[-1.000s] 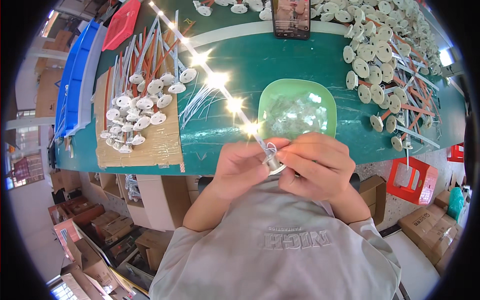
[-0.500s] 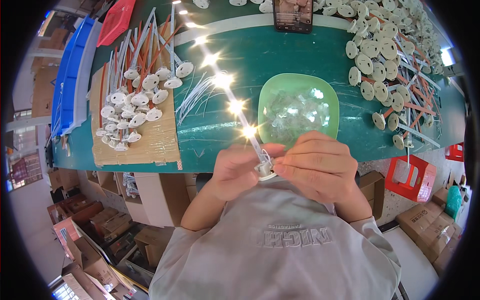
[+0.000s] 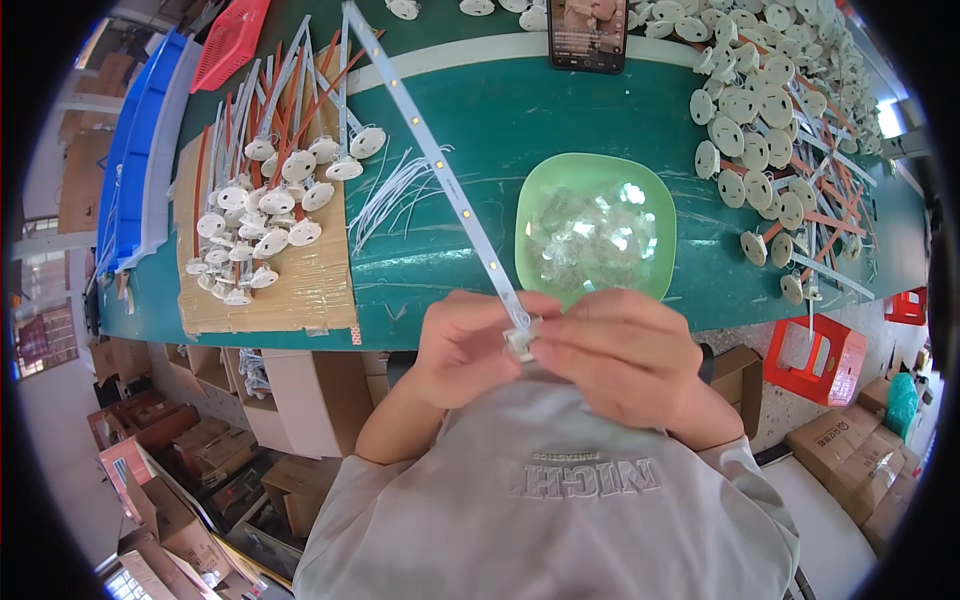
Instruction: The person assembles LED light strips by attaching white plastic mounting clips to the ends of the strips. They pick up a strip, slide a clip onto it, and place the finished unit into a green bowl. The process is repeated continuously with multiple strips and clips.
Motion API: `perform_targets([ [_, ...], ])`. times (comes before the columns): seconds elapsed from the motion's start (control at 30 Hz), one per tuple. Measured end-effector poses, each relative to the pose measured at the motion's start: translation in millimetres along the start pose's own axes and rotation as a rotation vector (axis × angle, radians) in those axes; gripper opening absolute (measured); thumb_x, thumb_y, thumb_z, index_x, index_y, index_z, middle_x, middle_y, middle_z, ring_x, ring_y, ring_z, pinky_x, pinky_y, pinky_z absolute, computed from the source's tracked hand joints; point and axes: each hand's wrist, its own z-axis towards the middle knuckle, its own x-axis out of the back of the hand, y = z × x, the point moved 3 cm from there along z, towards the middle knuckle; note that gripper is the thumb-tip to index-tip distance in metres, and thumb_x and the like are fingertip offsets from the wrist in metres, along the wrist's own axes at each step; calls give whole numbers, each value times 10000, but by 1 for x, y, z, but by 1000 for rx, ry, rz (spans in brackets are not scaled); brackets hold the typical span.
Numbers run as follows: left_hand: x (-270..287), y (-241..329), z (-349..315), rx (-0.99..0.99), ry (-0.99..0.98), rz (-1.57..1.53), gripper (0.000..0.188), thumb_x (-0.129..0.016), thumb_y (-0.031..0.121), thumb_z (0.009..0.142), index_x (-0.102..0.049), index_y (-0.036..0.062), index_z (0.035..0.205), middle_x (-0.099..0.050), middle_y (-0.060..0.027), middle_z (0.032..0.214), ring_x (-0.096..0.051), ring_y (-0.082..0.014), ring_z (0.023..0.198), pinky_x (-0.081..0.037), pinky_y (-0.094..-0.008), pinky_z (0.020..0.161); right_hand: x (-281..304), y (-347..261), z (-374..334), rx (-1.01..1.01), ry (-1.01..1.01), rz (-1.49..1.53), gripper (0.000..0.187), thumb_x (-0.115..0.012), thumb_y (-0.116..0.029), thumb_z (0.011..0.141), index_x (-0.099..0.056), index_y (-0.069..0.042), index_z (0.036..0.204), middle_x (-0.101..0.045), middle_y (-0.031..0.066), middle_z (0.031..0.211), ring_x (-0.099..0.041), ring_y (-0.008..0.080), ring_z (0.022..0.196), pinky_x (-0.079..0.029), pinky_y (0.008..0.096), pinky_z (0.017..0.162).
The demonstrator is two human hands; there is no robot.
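Note:
A long narrow LED strip (image 3: 455,195), unlit, slants up and away to the left from a small white base (image 3: 520,343) in front of my chest. My left hand (image 3: 468,348) is closed on that base and the strip's lower end from the left. From the right, my right hand (image 3: 628,358) pinches at the same base, its thumb and fingers pressed together there. The fingers hide much of the base and any small part between them. Just beyond my hands stands a light green bowl (image 3: 524,225) of clear plastic pieces.
Several strips with round white bases (image 3: 272,242) lie on cardboard (image 3: 325,290) at the left; thin white wires (image 3: 395,195) lie beside them. A large heap of similar bases (image 3: 755,150) fills the right. A phone (image 3: 587,62) stands at the back. A blue tray (image 3: 140,150) sits far left.
The strip's lights were shining and are now dark. The base has tilted between my fingers, and both hands stay close together at it.

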Motion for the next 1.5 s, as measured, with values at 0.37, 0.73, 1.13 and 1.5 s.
perform_targets([
  [0.37, 3, 3, 1, -22, 139, 85, 422, -564, 9, 952, -518, -89, 1360, -574, -231, 1346, -600, -365, 1207, -541, -492, 960, 15, 46, -2, -418, -275, -556, 139, -749, -48, 747, -733, -32, 883, -697, 79, 967, -634, 265, 910, -546, 372, 742],
  [0.73, -8, 2, 13, 29, 166, 160, 421, -575, -21, 935, -530, -92, 1348, -611, -225, 1262, -609, -292, 1177, -542, -453, 964, 21, 45, -7, -613, -172, -298, 56, -762, -107, 774, -726, -65, 766, -610, 89, 588, -615, 274, 553, -490, 374, 531],
  [1.13, -7, 1, 11, 13, 277, 205, 489, -625, 149, 968, -501, -88, 1377, -644, -232, 1239, -654, -261, 1035, -523, -410, 930, 24, 49, -4, -669, -49, -142, 93, -692, -27, 851, -690, 7, 938, -675, 156, 702, -675, 282, 606, -520, 339, 565],
  [1.5, -19, 14, 38, -150, 248, 28, 517, -601, 244, 1011, -463, -58, 1407, -611, -221, 1296, -598, -300, 1216, -475, -448, 1046, 14, 31, -12, -928, 257, 565, 90, -773, 33, 824, -686, 54, 837, -734, 101, 782, -700, 117, 696, -558, 242, 618],
])
